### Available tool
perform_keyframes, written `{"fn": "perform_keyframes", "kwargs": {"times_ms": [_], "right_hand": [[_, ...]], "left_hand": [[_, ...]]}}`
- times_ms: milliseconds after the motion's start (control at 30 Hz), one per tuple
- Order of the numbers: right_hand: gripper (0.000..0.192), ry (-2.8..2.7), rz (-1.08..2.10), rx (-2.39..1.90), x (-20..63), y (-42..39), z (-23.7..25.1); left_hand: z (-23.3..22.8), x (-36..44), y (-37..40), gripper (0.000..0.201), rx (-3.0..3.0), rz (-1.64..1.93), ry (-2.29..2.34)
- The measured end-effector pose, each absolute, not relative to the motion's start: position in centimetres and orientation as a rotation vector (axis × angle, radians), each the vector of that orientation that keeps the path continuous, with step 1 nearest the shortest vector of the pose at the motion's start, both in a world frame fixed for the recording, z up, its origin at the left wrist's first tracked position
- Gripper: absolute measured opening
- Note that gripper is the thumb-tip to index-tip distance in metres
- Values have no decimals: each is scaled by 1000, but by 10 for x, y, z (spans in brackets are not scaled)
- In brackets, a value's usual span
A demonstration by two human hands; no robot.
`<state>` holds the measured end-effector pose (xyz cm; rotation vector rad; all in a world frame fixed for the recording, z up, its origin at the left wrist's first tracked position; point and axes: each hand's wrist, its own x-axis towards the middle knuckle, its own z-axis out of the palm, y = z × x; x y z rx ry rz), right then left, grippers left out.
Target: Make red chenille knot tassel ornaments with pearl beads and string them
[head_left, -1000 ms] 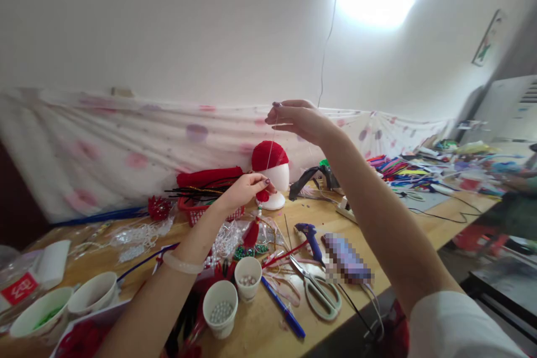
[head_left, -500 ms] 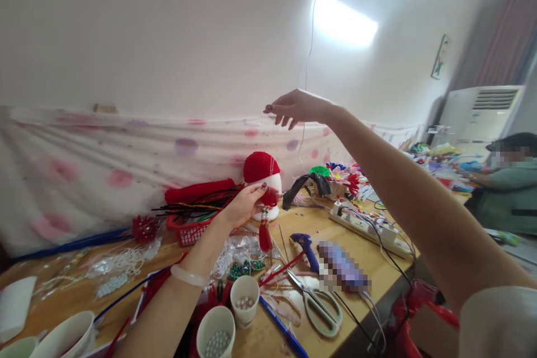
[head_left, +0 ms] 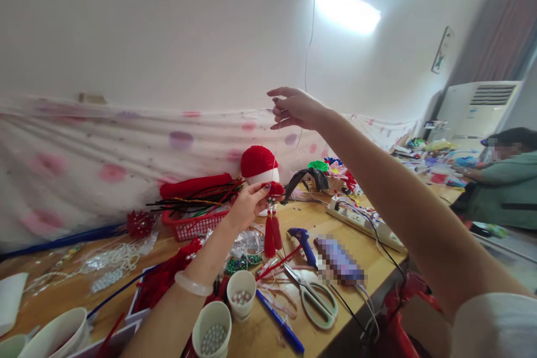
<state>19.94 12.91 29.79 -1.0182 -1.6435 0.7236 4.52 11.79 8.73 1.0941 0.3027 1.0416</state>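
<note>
My left hand pinches a red fuzzy ornament over the table. Two red tassels with small white and green beads dangle below it. High above, my right hand is raised in front of the wall, its index finger stretched out and the other fingers curled. A thin pale thread runs up from the ornament towards that hand and looks held in the curled fingers, though the grip itself is too fine to make out. Behind the ornament stands a white head form with a red cap.
Below lie scissors, a blue glue gun, a blue pen and paper cups of beads. A red basket stands behind my left forearm, a power strip at right. Another person sits far right.
My right hand's fingers have spread, the index now pointing out. The ornament has turned, so two tassels show side by side. The view has shifted slightly.
</note>
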Motion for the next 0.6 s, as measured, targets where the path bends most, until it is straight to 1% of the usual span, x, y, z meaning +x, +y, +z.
{"fn": "perform_keyframes", "kwargs": {"times_ms": [133, 233, 333, 600], "right_hand": [[49, -1557, 735, -997, 194, 127, 285], [58, -1545, 749, -987, 193, 124, 282], [62, -1552, 772, -985, 194, 123, 282], [64, -1492, 817, -902, 192, 114, 280]], "left_hand": [[79, 51, 105, 4, 990, 1168, 305], [75, 56, 99, 3, 899, 1258, 294], [72, 59, 95, 2, 806, 1317, 297], [72, 59, 87, 5, 633, 1440, 310]]}}
